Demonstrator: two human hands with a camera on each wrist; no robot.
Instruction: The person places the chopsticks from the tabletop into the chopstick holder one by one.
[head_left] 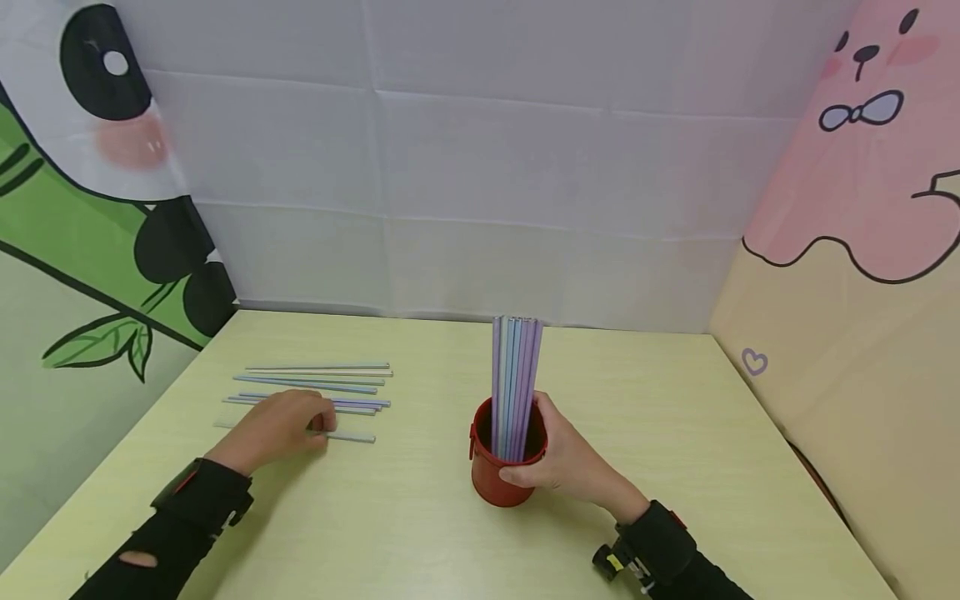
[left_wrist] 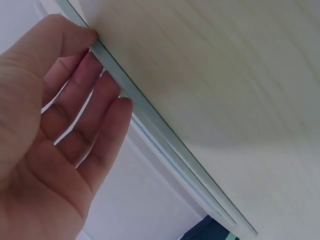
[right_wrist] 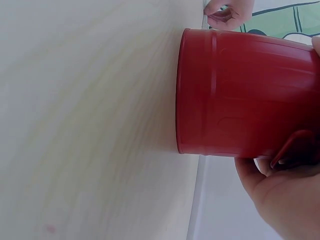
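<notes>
My left hand [head_left: 283, 423] is at the left of the table, its thumb and fingertips pinching the nearest pale straw [head_left: 352, 437]. In the left wrist view that straw [left_wrist: 172, 142] runs diagonally between thumb and fingers, close to the tabletop. A small red metal bucket [head_left: 495, 485] stands upright near the middle, and my right hand [head_left: 573, 465] grips its right side near the rim. Purple and blue straws [head_left: 515, 383] stand bunched inside it. The right wrist view shows the bucket's side [right_wrist: 245, 95] large; part of the right hand is cut off there.
Several more thin straws [head_left: 307, 382] lie roughly parallel on the pale wooden table [head_left: 405, 517], beyond the left hand. A white cloth wall [head_left: 480, 167] closes off the back, and printed cartoon panels stand at both sides.
</notes>
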